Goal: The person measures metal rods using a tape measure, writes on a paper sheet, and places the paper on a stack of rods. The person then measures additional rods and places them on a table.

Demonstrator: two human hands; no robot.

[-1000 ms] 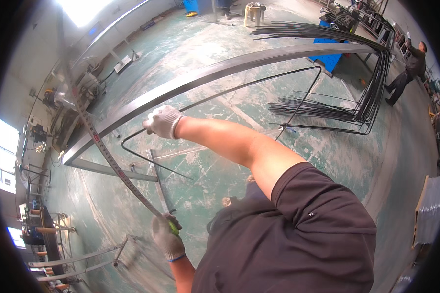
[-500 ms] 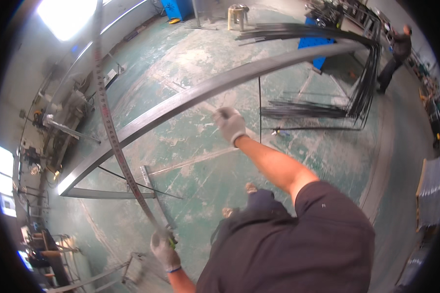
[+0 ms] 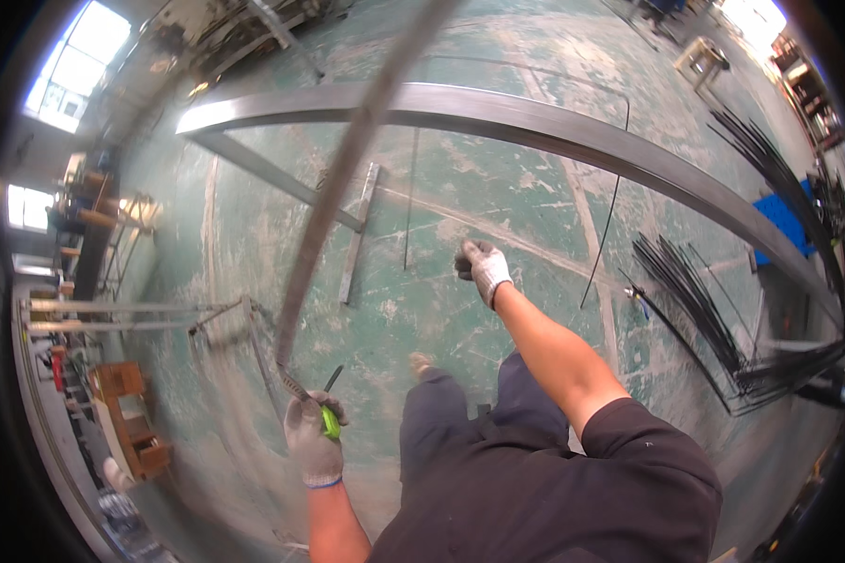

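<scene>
Worn green workshop floor (image 3: 498, 178), scuffed pale in patches, fills most of the frame. Low and left of centre, the gloved left hand (image 3: 314, 441) is closed around a tape measure (image 3: 330, 422) with a bright green case. Its metal blade (image 3: 343, 178) runs from the hand up the frame in a long blurred curve and leaves at the top edge, right of centre. The gloved right hand (image 3: 481, 267) sits near the middle of the frame at the end of an outstretched bare forearm, its fingers curled in loosely; whether it holds anything cannot be told, and it is well apart from the blade.

Beyond the hands, a long grey steel beam (image 3: 498, 117) arcs across the upper frame from upper left to the right edge. A short flat steel bar (image 3: 359, 235) lies on the floor between the blade and the right hand, with a thin dark rod (image 3: 409, 202) just beside it. Another thin bent rod (image 3: 606, 235) lies right of the right hand. A bundle of dark rods (image 3: 695, 300) is spread at the right. A metal trestle frame (image 3: 131, 314) stands at the left, above a wooden stand (image 3: 127, 418) at lower left.
</scene>
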